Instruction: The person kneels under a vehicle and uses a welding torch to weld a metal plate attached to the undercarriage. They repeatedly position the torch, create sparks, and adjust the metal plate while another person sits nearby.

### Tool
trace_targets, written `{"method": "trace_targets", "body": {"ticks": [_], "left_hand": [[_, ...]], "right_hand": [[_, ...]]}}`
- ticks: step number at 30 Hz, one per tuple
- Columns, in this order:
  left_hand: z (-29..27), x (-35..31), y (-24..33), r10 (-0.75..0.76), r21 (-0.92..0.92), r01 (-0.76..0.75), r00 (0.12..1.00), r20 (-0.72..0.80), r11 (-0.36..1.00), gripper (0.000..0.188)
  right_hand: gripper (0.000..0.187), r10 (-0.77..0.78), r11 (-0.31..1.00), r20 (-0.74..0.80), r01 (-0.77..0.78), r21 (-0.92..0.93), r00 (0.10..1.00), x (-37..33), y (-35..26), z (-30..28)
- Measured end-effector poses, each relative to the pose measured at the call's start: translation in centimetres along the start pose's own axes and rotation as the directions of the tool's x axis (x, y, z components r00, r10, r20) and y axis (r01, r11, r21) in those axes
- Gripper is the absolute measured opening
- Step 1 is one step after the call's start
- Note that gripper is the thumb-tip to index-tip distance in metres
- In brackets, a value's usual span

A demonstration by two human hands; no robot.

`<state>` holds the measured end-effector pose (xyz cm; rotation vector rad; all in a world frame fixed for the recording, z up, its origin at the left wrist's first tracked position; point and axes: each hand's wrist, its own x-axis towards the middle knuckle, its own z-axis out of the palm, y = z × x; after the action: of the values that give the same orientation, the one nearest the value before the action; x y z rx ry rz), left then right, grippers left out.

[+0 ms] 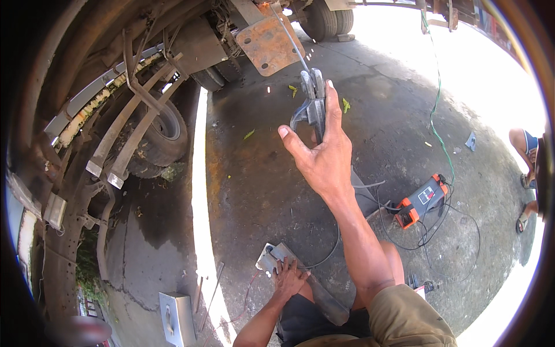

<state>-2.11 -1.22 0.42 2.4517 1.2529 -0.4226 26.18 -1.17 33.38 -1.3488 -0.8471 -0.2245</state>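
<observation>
My right hand (326,147) is raised and wrapped round a grey welding electrode holder (316,110), its thumb out to the left side. A thin welding rod (291,41) runs from the jaws up past a rusty steel plate with holes (270,49). Bright sparks glow at the rod's far end, by the top edge of the view. Low in the view, my left hand (289,280) lies flat with fingers spread on a long grey piece (325,298) by my knee. A pale box with a black part (266,258) sits just beyond those fingers.
An orange and grey welding machine (421,201) with looped black cables stands at right; a green cord (433,118) runs from it. Truck tyres (165,130) and frame bars (124,136) crowd the left. A silver case (177,318) stands lower left. Another person's leg (529,213) shows far right.
</observation>
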Motion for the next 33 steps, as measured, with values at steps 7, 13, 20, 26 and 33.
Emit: {"method": "trace_targets", "body": {"ticks": [7,13,20,26,33], "left_hand": [[0.1,0.3,-0.2,0.014,-0.031,-0.014,1.000,-0.004,0.999,0.095],[-0.1,0.1,-0.1,0.012,-0.022,-0.012,1.000,0.002,1.000,0.092],[-0.2,0.1,-0.1,0.012,-0.035,-0.012,1.000,0.003,0.999,0.094],[-0.7,-0.1,0.3,0.005,-0.013,-0.004,1.000,0.020,1.000,0.091],[-0.4,0.1,0.0,0.012,-0.018,-0.012,1.000,0.006,1.000,0.090]], "right_hand": [[0.105,-0.003,1.000,-0.016,0.002,-0.028,1.000,0.5,0.0,0.2],[0.102,0.010,0.995,0.005,-0.010,-0.096,1.000,0.9,-0.1,0.9],[0.102,-0.052,0.982,0.032,0.057,-0.181,0.998,0.5,-0.1,1.6],[0.100,-0.061,0.980,-0.008,0.059,-0.189,0.998,-0.3,-0.4,2.0],[0.101,-0.084,0.976,-0.013,0.079,-0.201,0.996,0.6,-0.3,2.5]]}}
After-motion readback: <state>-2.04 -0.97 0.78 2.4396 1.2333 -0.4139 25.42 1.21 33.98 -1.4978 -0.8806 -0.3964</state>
